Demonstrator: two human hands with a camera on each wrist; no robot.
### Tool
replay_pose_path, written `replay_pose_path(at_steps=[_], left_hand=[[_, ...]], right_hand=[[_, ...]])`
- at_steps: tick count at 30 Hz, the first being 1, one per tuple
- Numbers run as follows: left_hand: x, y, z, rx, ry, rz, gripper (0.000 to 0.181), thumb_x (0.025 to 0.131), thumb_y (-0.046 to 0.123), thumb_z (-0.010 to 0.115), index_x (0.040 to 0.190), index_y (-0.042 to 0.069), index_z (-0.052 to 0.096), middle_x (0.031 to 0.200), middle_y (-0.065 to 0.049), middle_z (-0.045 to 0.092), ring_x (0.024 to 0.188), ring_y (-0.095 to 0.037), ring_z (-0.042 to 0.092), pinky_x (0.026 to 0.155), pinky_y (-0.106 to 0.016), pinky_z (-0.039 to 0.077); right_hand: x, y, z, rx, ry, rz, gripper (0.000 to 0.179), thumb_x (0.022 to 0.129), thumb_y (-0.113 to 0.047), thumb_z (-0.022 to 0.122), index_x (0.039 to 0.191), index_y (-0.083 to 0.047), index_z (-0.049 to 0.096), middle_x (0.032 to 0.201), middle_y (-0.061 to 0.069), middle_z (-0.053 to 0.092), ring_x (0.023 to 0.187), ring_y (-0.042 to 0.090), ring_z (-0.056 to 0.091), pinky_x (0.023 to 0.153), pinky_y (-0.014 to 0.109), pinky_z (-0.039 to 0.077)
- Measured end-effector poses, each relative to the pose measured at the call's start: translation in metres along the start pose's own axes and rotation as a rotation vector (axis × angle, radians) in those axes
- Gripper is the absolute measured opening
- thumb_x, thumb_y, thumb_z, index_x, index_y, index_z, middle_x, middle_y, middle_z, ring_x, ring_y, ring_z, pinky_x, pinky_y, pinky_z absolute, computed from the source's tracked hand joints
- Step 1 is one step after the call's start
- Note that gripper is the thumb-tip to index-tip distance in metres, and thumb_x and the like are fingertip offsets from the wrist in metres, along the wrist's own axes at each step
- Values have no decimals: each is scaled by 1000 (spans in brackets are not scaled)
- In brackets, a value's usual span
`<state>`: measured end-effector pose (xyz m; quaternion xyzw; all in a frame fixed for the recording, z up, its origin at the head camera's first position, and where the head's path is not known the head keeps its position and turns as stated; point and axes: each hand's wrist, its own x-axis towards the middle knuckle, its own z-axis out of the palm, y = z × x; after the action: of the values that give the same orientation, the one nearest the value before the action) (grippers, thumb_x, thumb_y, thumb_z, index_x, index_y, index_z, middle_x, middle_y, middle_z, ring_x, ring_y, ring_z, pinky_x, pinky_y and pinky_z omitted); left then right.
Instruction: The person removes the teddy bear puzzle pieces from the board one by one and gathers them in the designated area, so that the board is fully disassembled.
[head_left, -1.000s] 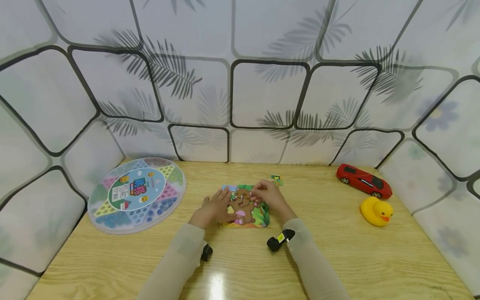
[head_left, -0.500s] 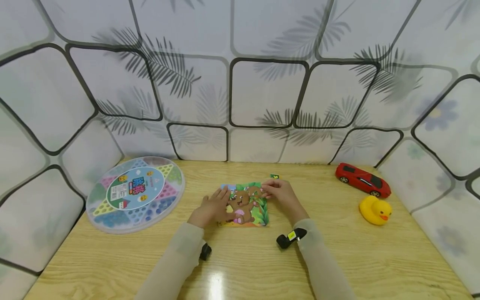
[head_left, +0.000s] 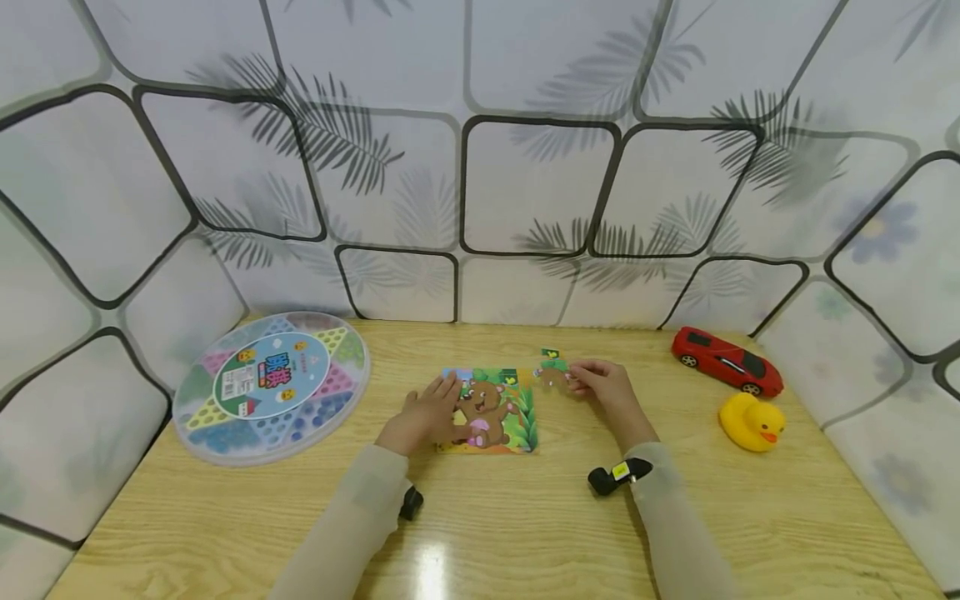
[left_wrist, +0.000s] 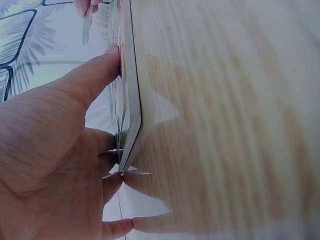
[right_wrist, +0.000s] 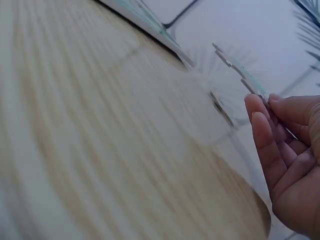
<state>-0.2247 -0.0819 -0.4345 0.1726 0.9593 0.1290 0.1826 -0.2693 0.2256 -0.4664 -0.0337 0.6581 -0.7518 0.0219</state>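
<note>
A bear jigsaw puzzle [head_left: 486,417] lies on the wooden table in the middle of the head view. My left hand [head_left: 429,412] rests on its left part with fairly straight fingers; in the left wrist view the thumb [left_wrist: 102,67] touches the puzzle's face and other fingertips reach its edge and the table. To the right of the puzzle, my right hand [head_left: 611,396] pinches a brown-and-green puzzle piece [head_left: 553,374] between thumb and fingers. The right wrist view shows this piece [right_wrist: 245,75] edge-on, raised off the table. Just behind it lies another small puzzle piece [head_left: 550,353].
A round Chinese checkers board [head_left: 341,392] in clear packaging lies at the left. A red toy car [head_left: 726,362] and a yellow rubber duck [head_left: 752,422] stand at the right. A patterned cloth wall [head_left: 536,192] encloses the table's back and sides.
My right hand has moved right, carrying the pinched piece from over the puzzle's upper right to beside it. The puzzle's upper right corner is now uncovered. My left hand has stayed in place.
</note>
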Motion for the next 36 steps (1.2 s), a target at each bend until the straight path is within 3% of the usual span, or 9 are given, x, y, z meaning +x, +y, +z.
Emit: replay_pose_path(at_steps=[4,10,16,21,36], left_hand=[[0,0,0,8,-2,0,90,89,58,54,152,6,16,158,-10,9,145,-27,9,108,-62,17],[-1,1,-1,3,2,2,90,88,57,55,152,6,17,158,-10,9,145,-27,9,108,-62,17],[1,0,0,15,3,0,90,89,58,54,152,5,16,158,-10,8,145,-27,8,108,-62,17],[1,0,1,28,-1,-4,90,89,59,52,152,6,15,158,-10,8,145,-26,7,108,-62,17],[-5,4,-4,4,8,-3,91,88,57,55,151,4,17,158,-11,10,145,-27,9,107,-62,17]], right_hand=[[3,-3,-17,-21,66,37,8,90,-7,65,89,0,67,73,1,68,60,9,65,56,20,53],[13,-7,-39,-189,175,120,16,95,-8,57,101,6,61,72,-6,66,59,5,63,56,19,53],[19,-8,-50,-200,199,140,18,95,-9,57,103,7,59,71,-5,65,58,6,62,55,19,52],[25,-7,-54,-291,205,131,29,95,-10,56,111,15,55,70,-8,62,59,3,60,55,18,51],[33,-4,-51,-441,200,118,29,96,-11,56,110,14,57,67,-5,61,53,4,57,48,19,49]])
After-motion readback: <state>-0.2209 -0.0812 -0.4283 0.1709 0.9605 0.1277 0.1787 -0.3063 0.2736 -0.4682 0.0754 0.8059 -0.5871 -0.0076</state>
